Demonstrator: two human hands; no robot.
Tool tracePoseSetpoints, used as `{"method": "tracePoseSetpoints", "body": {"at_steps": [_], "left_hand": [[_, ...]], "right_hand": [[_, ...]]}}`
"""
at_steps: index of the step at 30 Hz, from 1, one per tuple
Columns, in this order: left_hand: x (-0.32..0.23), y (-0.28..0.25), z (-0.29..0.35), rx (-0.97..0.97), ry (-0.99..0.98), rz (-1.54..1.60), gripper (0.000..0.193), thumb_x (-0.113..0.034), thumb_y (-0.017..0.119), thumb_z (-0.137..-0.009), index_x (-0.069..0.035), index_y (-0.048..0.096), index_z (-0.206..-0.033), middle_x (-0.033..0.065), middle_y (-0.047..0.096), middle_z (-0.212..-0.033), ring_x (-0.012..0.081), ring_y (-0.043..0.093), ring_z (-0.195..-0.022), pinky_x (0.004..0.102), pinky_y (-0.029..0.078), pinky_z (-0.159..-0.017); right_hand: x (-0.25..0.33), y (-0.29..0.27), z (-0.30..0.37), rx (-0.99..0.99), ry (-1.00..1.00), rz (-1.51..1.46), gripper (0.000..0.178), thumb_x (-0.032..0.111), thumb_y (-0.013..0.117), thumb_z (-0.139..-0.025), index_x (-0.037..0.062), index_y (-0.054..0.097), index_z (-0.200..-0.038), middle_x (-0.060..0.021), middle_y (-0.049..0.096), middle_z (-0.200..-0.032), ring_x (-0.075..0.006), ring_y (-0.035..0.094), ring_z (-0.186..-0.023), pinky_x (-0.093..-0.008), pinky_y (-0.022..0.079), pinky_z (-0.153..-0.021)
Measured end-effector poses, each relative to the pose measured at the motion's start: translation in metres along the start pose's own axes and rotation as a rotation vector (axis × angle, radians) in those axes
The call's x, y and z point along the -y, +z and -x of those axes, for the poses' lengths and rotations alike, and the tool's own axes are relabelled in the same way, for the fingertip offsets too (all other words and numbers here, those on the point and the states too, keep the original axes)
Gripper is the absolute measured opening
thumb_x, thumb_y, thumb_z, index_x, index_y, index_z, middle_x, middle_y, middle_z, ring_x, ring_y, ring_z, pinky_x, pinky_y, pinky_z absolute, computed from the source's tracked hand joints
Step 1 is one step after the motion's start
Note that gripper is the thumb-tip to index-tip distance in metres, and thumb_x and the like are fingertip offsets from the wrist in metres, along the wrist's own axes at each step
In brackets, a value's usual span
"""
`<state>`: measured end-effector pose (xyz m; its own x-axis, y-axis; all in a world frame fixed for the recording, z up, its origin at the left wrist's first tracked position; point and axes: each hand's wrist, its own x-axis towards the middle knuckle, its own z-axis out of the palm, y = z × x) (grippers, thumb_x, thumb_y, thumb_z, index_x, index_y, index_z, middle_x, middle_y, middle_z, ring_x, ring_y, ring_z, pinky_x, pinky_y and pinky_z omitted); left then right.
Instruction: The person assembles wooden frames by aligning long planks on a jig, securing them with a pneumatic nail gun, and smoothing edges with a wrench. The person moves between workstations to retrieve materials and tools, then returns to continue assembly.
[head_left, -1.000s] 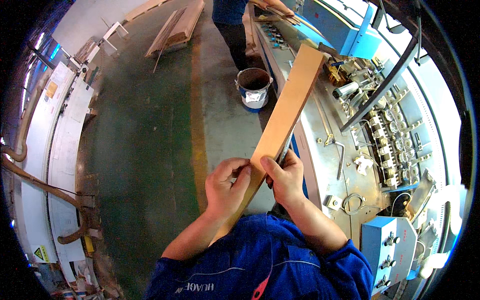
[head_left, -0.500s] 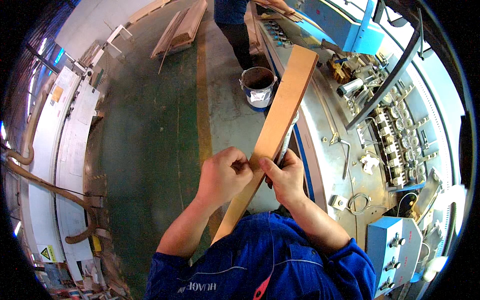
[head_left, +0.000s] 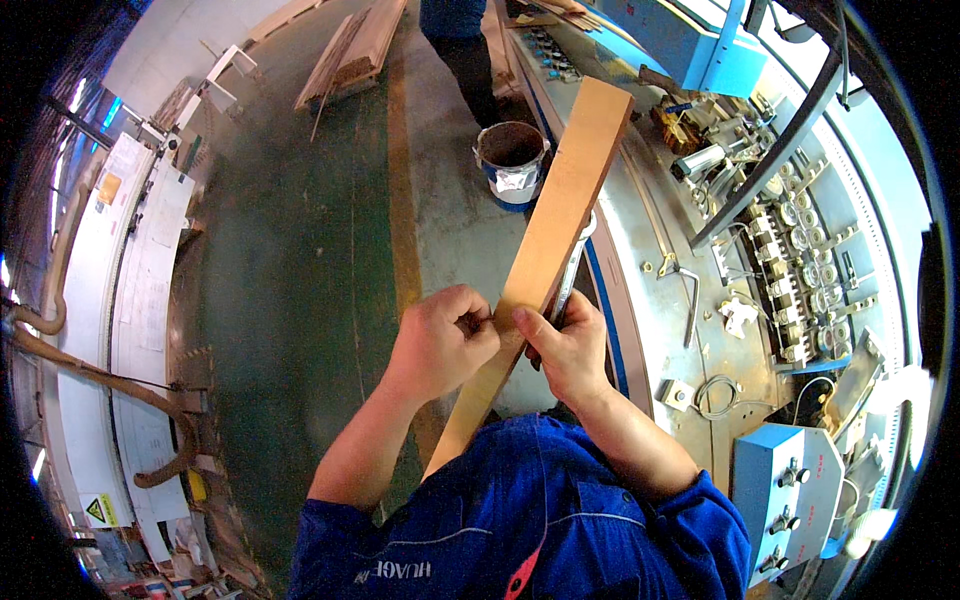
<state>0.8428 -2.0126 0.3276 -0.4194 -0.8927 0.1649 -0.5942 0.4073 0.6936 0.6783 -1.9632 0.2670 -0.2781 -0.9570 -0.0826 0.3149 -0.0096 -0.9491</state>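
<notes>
A long, narrow light-brown wooden board [head_left: 562, 190] slants up and away in front of me, its near end against my blue jacket. My right hand [head_left: 568, 345] grips its right edge, thumb lying on the top face. A silver wrench [head_left: 571, 275] is held in that same hand, its ring end sticking out beside the board; the fingers around it are partly hidden. On the opposite edge, my left hand [head_left: 440, 338] is closed with curled fingers, its fingertips touching the board. Whatever those fingertips pinch is hidden.
Along the right runs a metal machine bed [head_left: 655, 300] with a hex key [head_left: 692, 308], rollers and a blue control box [head_left: 775, 490]. A bucket [head_left: 512, 165] stands on the floor ahead, near a person [head_left: 460, 60]. Stacked boards [head_left: 355, 50] lie farther back; white machinery [head_left: 140, 340] lines the left.
More of the wrench now shows beside the board, including its ring end. The surroundings have shifted slightly in view. Both hands keep nearly the same place on the board.
</notes>
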Motion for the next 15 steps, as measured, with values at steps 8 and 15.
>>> {"method": "tracePoseSetpoints", "body": {"at_steps": [8,15], "left_hand": [[0.009,-0.003,-0.010,0.070,0.129,-0.021,0.015,-0.005,0.072,-0.073,-0.002,0.059,-0.080,0.0137,0.064,-0.076,0.0289,0.066,-0.069,0.0373,0.052,-0.062],[0.001,-0.013,-0.008,0.176,0.062,-0.023,0.016,-0.005,0.072,-0.073,-0.002,0.060,-0.083,0.0131,0.066,-0.080,0.0257,0.068,-0.072,0.0372,0.053,-0.063]], "right_hand": [[0.006,-0.001,0.004,0.011,0.057,0.060,0.022,0.019,0.080,-0.089,0.0014,0.071,-0.097,-0.0007,0.071,-0.077,-0.0047,0.060,-0.063,-0.0235,0.049,-0.055],[0.011,0.001,0.007,0.012,0.082,0.047,0.022,0.020,0.080,-0.089,0.0027,0.070,-0.096,0.0002,0.068,-0.072,-0.0054,0.058,-0.057,-0.0238,0.047,-0.049]]}}
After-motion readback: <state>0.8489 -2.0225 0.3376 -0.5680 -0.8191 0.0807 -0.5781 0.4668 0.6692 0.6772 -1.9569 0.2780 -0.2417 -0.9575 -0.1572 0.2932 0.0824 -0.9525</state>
